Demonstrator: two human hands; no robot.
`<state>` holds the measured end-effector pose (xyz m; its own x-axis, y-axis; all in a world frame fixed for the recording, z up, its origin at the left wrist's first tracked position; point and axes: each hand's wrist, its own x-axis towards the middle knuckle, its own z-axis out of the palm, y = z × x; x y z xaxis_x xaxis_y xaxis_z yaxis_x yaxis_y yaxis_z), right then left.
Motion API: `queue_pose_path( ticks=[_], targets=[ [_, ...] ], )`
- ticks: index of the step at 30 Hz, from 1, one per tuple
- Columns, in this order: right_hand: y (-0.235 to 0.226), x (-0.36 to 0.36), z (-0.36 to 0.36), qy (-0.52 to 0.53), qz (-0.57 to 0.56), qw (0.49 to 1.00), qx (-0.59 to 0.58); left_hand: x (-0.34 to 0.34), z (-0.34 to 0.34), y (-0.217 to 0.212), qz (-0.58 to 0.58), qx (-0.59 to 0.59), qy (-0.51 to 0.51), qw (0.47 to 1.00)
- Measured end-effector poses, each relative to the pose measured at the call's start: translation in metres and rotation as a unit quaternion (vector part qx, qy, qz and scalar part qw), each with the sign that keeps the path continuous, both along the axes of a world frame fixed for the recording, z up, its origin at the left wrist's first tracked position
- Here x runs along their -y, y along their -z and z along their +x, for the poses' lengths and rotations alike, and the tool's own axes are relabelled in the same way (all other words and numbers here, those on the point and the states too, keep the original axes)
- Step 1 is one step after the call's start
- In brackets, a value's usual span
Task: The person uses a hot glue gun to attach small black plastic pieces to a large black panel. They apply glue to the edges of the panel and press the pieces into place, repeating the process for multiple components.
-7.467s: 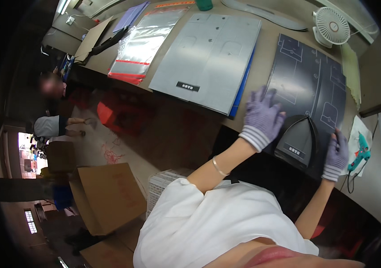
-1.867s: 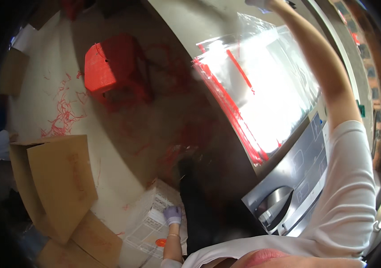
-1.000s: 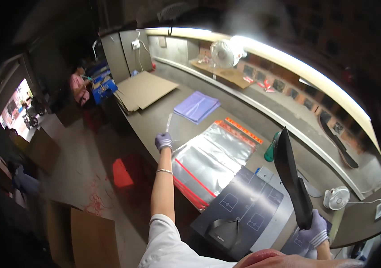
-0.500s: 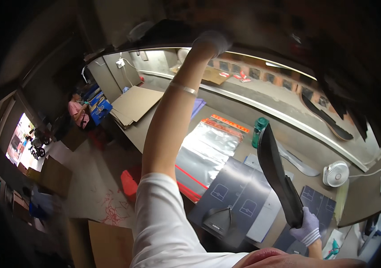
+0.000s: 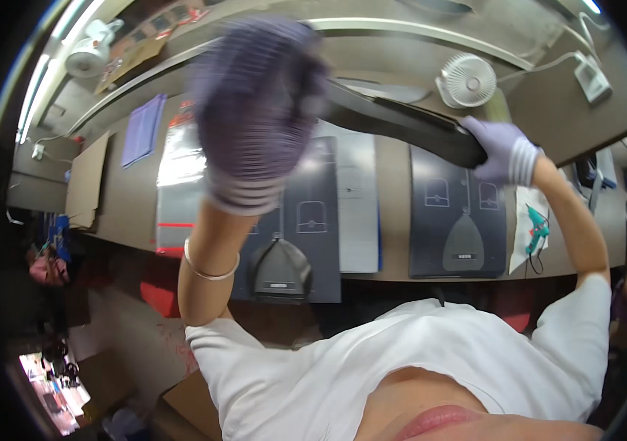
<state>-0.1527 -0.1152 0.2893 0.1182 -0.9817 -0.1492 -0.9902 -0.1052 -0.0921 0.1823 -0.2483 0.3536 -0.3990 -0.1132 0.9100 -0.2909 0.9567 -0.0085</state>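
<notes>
Two gloved hands raised above the desk (image 5: 394, 184). Right hand (image 5: 503, 151) clamped on one end of a long dark panel (image 5: 394, 121), held edge-on, clear of the desk and slanting up toward the left. Left hand (image 5: 258, 103) close to the camera, blurred, fingers spread open over the panel's other end; contact with the panel not determinable. Thin bracelet (image 5: 207, 270) on the left wrist.

Flat on the desk below: dark grey sheet with a black domed part (image 5: 280, 268) at its near edge, under the left forearm; second dark grey sheet with a grey domed part (image 5: 463, 250), below the right hand; pale sheet (image 5: 357, 213) between the two. Clear plastic bag with red strip (image 5: 181, 184) further left, purple folder (image 5: 142, 128) and brown cardboard (image 5: 87, 180) beyond it. Small white fan (image 5: 466, 79) at the desk's far edge, near the right hand. Teal-handled tool (image 5: 536, 228) on white paper, just right of the second sheet.
</notes>
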Motion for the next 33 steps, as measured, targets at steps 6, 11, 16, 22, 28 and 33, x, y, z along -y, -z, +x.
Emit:
queue_pose_path(
  ticks=[6, 11, 16, 22, 28, 33],
  targets=[
    [0.023, 0.001, -0.005, -0.049, 0.111, 0.993, -0.011, -0.032, -0.077, 0.137, -0.012, 0.240, -0.080, 0.967],
    [0.062, -0.062, -0.034, -0.109, 0.061, 0.992, -0.024, -0.083, -0.109, 0.197, 0.181, 0.379, -0.008, 0.908],
    [0.106, -0.152, -0.058, -0.100, -0.064, 0.990, -0.076, -0.159, -0.141, 0.209, 0.188, 0.380, 0.012, 0.906],
    [0.146, -0.217, -0.088, -0.088, -0.254, 0.940, -0.210, -0.191, -0.192, 0.209, 0.408, 0.524, 0.100, 0.741],
    [0.158, -0.211, -0.133, -0.070, -0.459, 0.868, -0.175, -0.149, -0.257, 0.229, 0.195, 0.536, -0.017, 0.821],
    [0.164, -0.257, -0.106, -0.129, -0.360, 0.915, 0.128, -0.046, -0.314, 0.251, 0.111, 0.490, -0.170, 0.848]
  ],
)
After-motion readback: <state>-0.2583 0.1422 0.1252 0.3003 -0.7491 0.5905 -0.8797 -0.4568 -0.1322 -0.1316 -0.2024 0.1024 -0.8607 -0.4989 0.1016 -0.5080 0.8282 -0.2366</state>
